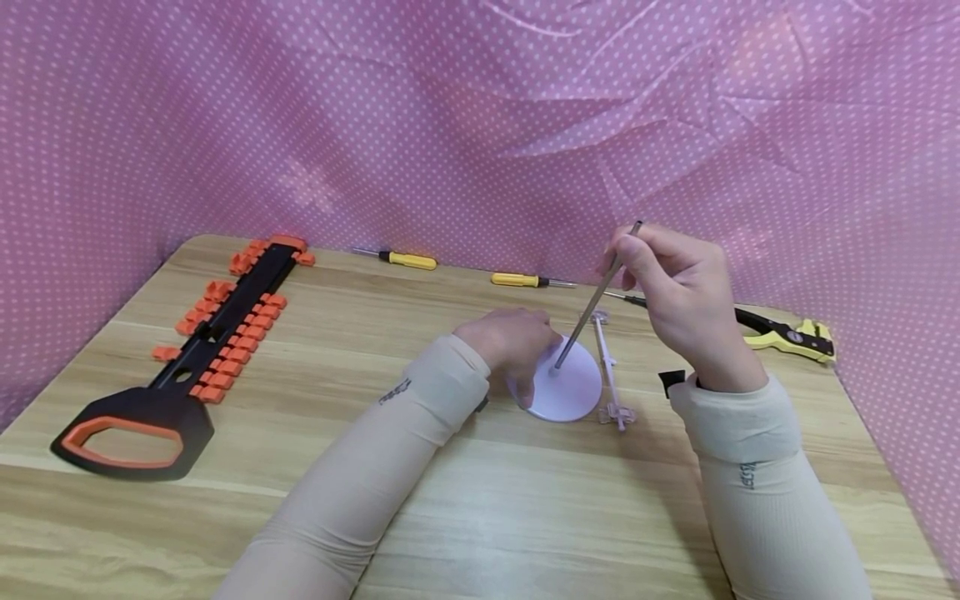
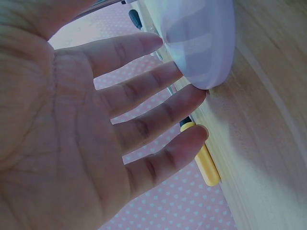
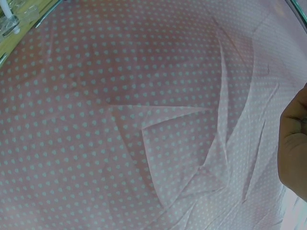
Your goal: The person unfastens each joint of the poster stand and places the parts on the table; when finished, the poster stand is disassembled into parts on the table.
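Foremost, a pale sleeve (image 1: 352,479); beyond it, a white disc (image 1: 572,390) held between the left hand's (image 1: 512,346) spread fingers and thumb. The right hand's (image 1: 678,292) fingers pinch a metal rod (image 1: 597,296) slanting down to it.

I can read no word with certainty. Small dark lettering stands on my left sleeve (image 1: 375,467), left of the disc (image 1: 573,392), and on my right sleeve (image 1: 772,508), right of it. A tiny pale mark on the pliers (image 1: 795,337), farther right of the disc, is illegible too.
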The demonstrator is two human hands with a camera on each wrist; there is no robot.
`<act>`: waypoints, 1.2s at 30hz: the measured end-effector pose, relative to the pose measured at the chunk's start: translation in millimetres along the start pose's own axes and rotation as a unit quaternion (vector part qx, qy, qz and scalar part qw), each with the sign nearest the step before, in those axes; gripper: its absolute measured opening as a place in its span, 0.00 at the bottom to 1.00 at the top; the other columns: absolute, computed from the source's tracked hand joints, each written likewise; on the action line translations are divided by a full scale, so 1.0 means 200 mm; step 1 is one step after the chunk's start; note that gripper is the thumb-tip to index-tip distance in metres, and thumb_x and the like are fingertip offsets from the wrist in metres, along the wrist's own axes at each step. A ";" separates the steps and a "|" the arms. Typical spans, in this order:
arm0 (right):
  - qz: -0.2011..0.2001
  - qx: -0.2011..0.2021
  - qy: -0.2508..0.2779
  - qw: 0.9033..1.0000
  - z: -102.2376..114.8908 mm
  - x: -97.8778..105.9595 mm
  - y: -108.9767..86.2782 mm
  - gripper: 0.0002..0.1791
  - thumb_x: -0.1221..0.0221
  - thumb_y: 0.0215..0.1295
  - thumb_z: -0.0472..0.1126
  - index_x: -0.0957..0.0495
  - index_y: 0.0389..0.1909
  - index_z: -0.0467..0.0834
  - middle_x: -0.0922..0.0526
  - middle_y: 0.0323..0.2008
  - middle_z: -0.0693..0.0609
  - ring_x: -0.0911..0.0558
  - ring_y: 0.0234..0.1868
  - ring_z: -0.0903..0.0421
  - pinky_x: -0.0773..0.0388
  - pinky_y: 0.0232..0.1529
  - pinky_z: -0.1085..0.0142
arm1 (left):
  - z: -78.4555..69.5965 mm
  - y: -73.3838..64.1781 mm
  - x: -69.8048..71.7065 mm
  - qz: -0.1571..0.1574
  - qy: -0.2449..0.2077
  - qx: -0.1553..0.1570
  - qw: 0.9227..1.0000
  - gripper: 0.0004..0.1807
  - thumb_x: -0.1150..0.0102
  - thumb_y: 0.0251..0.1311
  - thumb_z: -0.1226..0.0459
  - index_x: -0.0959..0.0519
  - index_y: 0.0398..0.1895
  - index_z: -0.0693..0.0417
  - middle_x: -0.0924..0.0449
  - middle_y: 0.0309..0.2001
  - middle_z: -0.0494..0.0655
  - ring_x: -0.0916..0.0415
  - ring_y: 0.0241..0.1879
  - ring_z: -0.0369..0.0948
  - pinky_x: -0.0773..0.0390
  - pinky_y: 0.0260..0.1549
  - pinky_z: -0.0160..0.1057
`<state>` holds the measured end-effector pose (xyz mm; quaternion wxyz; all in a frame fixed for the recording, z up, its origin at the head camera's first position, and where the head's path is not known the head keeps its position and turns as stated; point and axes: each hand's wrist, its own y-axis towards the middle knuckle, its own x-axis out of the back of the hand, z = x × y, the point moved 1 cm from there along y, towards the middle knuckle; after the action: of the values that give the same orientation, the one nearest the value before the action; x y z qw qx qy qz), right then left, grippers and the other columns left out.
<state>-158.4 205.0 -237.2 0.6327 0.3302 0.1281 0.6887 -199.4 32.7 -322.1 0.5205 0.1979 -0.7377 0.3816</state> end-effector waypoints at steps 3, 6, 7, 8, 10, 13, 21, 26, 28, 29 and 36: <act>-0.001 -0.001 0.010 1.000 0.00 0.00 0.00 0.14 0.42 0.78 0.32 0.15 0.34 0.28 0.10 0.30 0.53 0.16 0.29 0.60 0.21 0.32 0.71 | 0.00 0.00 0.00 0.000 0.004 -0.001 1.000 0.52 0.12 0.42 0.52 0.25 0.75 0.40 0.23 0.62 0.41 0.24 0.60 0.43 0.19 0.63 0.45; -0.001 0.001 0.018 1.000 0.00 0.00 0.00 0.14 0.42 0.78 0.32 0.15 0.34 0.27 0.10 0.30 0.53 0.17 0.28 0.60 0.21 0.32 0.71 | 0.00 0.00 0.00 0.000 0.004 -0.001 1.000 0.52 0.12 0.42 0.51 0.25 0.75 0.41 0.24 0.62 0.42 0.24 0.60 0.43 0.19 0.63 0.45; -0.002 0.001 0.021 1.000 0.00 0.00 0.00 0.14 0.42 0.78 0.32 0.15 0.34 0.27 0.10 0.30 0.53 0.17 0.28 0.60 0.21 0.32 0.71 | 0.00 0.00 0.00 0.000 0.004 -0.002 1.000 0.52 0.12 0.42 0.51 0.25 0.75 0.41 0.24 0.62 0.42 0.24 0.60 0.43 0.19 0.63 0.45; -0.002 0.000 0.024 1.000 0.00 0.00 0.00 0.14 0.42 0.78 0.32 0.15 0.34 0.27 0.10 0.30 0.53 0.17 0.28 0.60 0.21 0.32 0.71 | 0.00 0.00 0.00 -0.001 0.005 -0.002 1.000 0.52 0.12 0.42 0.52 0.25 0.75 0.41 0.24 0.62 0.42 0.24 0.60 0.43 0.19 0.63 0.45; -0.001 0.001 0.025 1.000 0.00 0.00 0.00 0.14 0.42 0.78 0.32 0.15 0.34 0.27 0.09 0.30 0.53 0.17 0.28 0.60 0.21 0.32 0.71 | 0.00 0.00 0.00 0.000 0.006 -0.002 1.000 0.51 0.12 0.42 0.51 0.25 0.75 0.41 0.23 0.62 0.42 0.24 0.60 0.43 0.19 0.63 0.45; 0.000 0.001 0.024 1.000 0.00 0.00 0.00 0.14 0.42 0.78 0.32 0.15 0.34 0.27 0.09 0.30 0.53 0.17 0.28 0.60 0.22 0.32 0.71 | 0.00 0.00 0.00 -0.001 0.008 -0.003 1.000 0.52 0.12 0.42 0.51 0.25 0.75 0.41 0.23 0.62 0.42 0.24 0.60 0.43 0.19 0.63 0.45; 0.000 0.003 0.022 1.000 0.00 0.00 0.00 0.14 0.42 0.78 0.32 0.15 0.34 0.28 0.10 0.30 0.53 0.17 0.28 0.60 0.21 0.32 0.70 | 0.00 0.00 0.00 0.001 0.004 -0.005 1.000 0.52 0.12 0.42 0.51 0.26 0.76 0.40 0.24 0.62 0.41 0.24 0.60 0.42 0.19 0.63 0.44; 0.000 0.002 0.021 1.000 0.00 0.00 0.00 0.14 0.42 0.78 0.33 0.15 0.34 0.28 0.09 0.30 0.52 0.17 0.28 0.60 0.21 0.32 0.70 | 0.01 0.01 0.00 -0.001 0.001 -0.009 1.000 0.52 0.12 0.42 0.52 0.26 0.76 0.41 0.24 0.61 0.41 0.24 0.59 0.42 0.19 0.63 0.44; 0.000 0.001 0.020 1.000 0.00 0.00 0.00 0.14 0.42 0.78 0.33 0.15 0.34 0.28 0.09 0.30 0.52 0.17 0.28 0.60 0.22 0.32 0.70 | 0.01 0.01 0.00 -0.001 0.000 -0.010 1.000 0.52 0.12 0.42 0.52 0.26 0.76 0.41 0.24 0.61 0.41 0.24 0.59 0.42 0.19 0.63 0.45; 0.000 0.000 0.019 1.000 0.00 0.00 0.00 0.14 0.42 0.78 0.33 0.15 0.34 0.28 0.09 0.29 0.53 0.17 0.28 0.60 0.22 0.32 0.71 | 0.01 0.01 0.00 -0.001 -0.001 -0.010 1.000 0.52 0.12 0.42 0.52 0.26 0.76 0.41 0.24 0.61 0.41 0.24 0.60 0.42 0.19 0.63 0.45; -0.002 0.001 0.013 1.000 0.00 0.00 0.00 0.14 0.42 0.78 0.32 0.15 0.33 0.28 0.09 0.29 0.54 0.17 0.28 0.61 0.21 0.32 0.71 | 0.01 0.01 0.00 0.001 -0.003 -0.008 1.000 0.53 0.12 0.42 0.52 0.26 0.76 0.41 0.23 0.62 0.42 0.24 0.60 0.43 0.19 0.63 0.45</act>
<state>-158.9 204.2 -237.1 0.6321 0.3217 0.1378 0.6913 -201.6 32.6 -323.7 0.5199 0.1941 -0.7422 0.3757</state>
